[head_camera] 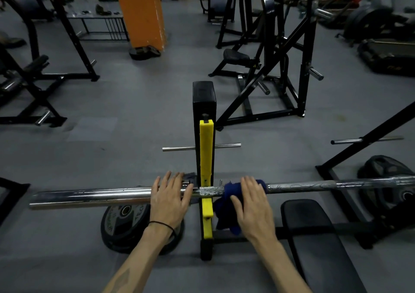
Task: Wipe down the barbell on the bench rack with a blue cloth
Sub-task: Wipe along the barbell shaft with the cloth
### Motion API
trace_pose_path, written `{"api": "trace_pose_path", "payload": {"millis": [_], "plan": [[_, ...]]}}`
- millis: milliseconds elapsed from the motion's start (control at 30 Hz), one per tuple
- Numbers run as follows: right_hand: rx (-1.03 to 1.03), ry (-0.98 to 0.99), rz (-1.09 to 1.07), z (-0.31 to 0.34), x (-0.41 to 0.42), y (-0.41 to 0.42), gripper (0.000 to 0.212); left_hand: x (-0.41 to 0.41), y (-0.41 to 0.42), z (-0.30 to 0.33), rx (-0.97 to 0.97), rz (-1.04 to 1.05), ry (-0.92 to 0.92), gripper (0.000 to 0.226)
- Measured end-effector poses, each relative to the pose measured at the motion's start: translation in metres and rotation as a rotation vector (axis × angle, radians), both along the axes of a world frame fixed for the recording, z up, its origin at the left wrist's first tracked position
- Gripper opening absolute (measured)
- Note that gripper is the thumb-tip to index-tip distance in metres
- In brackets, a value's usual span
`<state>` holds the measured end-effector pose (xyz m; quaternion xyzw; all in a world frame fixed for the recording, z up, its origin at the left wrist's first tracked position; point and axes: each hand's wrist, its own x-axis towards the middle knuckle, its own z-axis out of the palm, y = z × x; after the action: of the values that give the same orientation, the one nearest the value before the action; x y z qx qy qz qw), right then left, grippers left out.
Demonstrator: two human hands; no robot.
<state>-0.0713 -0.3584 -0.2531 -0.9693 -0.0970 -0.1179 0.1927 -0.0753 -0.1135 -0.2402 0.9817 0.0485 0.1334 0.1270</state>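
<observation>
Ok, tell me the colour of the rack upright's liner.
Yellow: the liner on the black upright, clearest in the head view.

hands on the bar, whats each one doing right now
Left hand: open, fingers straight, resting on the barbell.
Right hand: pressing the blue cloth against the barbell; grip cannot be told.

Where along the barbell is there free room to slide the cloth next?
Free: the long shaft right of the blue cloth, up to the frame edge. Crowded: between both hands, where the yellow rack hook holds the barbell; the left hand covers the sleeve's inner end.
</observation>
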Motion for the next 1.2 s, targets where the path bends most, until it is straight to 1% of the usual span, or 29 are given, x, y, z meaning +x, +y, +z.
{"api": "trace_pose_path", "payload": {"millis": [67,100,167,233,267,300,367,433,467,500,533,600,633,667,733,800,833,867,933,967,1000,1033,1100,1133,1200], "plan": [[0.051,0.052,-0.069,0.001,-0.003,0.022,0.083,-0.001,-0.002,0.001,-0.004,0.011,-0.002,0.067],[0.048,0.077,-0.039,0.002,-0.008,0.040,0.085,-0.001,-0.003,0.002,-0.003,0.012,0.002,0.067],[0.000,0.067,0.106,0.001,-0.015,0.060,0.080,-0.002,-0.001,0.001,0.006,0.005,0.001,0.070],[-0.062,0.021,0.227,0.001,-0.013,0.043,0.071,-0.003,0.001,0.001,0.011,-0.013,0.009,0.074],[-0.090,-0.014,0.241,-0.001,-0.008,0.026,0.067,-0.004,0.003,0.000,0.010,-0.019,0.014,0.076],[-0.094,-0.050,0.214,-0.005,-0.004,0.008,0.065,-0.004,0.003,0.000,0.008,-0.022,0.019,0.076],[-0.009,-0.047,0.064,-0.008,-0.002,-0.011,0.067,-0.004,0.002,0.000,0.002,-0.020,0.025,0.075],[0.092,0.029,-0.078,-0.006,-0.006,0.013,0.078,-0.003,0.000,0.001,-0.011,0.000,0.018,0.072],[0.112,0.067,-0.087,-0.004,-0.010,0.034,0.082,-0.003,0.000,0.001,-0.013,0.007,0.016,0.071],[0.101,0.078,-0.040,-0.003,-0.014,0.051,0.083,-0.002,0.000,0.001,-0.010,0.008,0.014,0.070],[0.061,0.066,0.052,-0.004,-0.017,0.060,0.082,-0.003,0.000,0.001,-0.004,0.006,0.011,0.070],[-0.030,0.023,0.216,-0.005,-0.016,0.045,0.075,-0.003,0.002,0.000,-0.001,-0.007,0.013,0.071],[-0.067,-0.015,0.235,-0.006,-0.011,0.028,0.072,-0.002,0.003,0.001,-0.010,-0.013,0.017,0.072],[-0.087,-0.047,0.199,-0.009,-0.005,0.009,0.070,-0.002,0.002,0.002,-0.018,-0.016,0.020,0.074],[-0.024,-0.030,0.006,-0.010,0.000,-0.013,0.073,-0.003,0.000,0.003,-0.024,-0.016,0.020,0.077],[0.047,0.031,-0.144,-0.010,0.001,0.010,0.082,-0.003,-0.001,0.004,-0.034,-0.003,0.018,0.079],[0.063,0.055,-0.155,-0.007,-0.002,0.031,0.085,-0.003,0.000,0.004,-0.034,-0.002,0.016,0.079],[0.059,0.069,-0.103,-0.004,-0.007,0.050,0.087,-0.003,0.000,0.003,-0.030,0.000,0.011,0.080],[-0.021,0.048,0.106,-0.005,-0.014,0.060,0.084,-0.003,0.001,0.004,-0.021,-0.003,0.014,0.083],[-0.060,0.039,0.192,-0.004,-0.012,0.048,0.082,-0.003,0.002,0.004,-0.020,-0.009,0.020,0.084],[-0.099,0.024,0.232,-0.004,-0.007,0.031,0.079,-0.003,0.002,0.004,-0.024,-0.014,0.025,0.085],[-0.132,0.002,0.230,-0.006,-0.002,0.011,0.077,-0.003,0.002,0.004,-0.030,-0.018,0.030,0.086],[-0.122,-0.036,0.090,-0.008,0.004,-0.022,0.078,-0.003,0.000,0.005,-0.033,-0.019,0.039,0.087],[-0.097,-0.011,0.001,-0.007,0.003,-0.026,0.081,-0.003,-0.001,0.005,-0.034,-0.013,0.034,0.086],[-0.057,0.053,-0.139,-0.002,0.001,0.002,0.090,-0.003,-0.002,0.006,-0.045,0.004,0.028,0.084]]}}
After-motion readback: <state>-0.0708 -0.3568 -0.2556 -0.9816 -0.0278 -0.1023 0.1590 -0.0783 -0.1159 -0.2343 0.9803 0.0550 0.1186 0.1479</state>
